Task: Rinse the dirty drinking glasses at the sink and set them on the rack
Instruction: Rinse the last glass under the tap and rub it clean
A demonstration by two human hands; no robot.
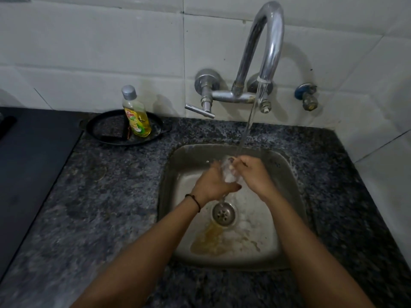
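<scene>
A clear drinking glass (229, 173), blurred and foamy with water, is held over the steel sink (175, 165) under the running stream from the curved tap (266, 41). My left hand (213, 183) wraps the glass from the left. My right hand (253, 172) grips it from the right, fingers at its rim where the water lands. Water runs off the glass base toward the drain (223, 213). Yellowish residue lies on the sink floor in front of the drain. No rack is in view.
A yellow dish-soap bottle (136, 114) stands on a black pan (104, 132) at the back left of the speckled granite counter (100, 196). A dark stove surface (26, 163) lies at the far left. A tap lever (200, 108) and a blue wall valve (308, 96) sit on the tiled wall.
</scene>
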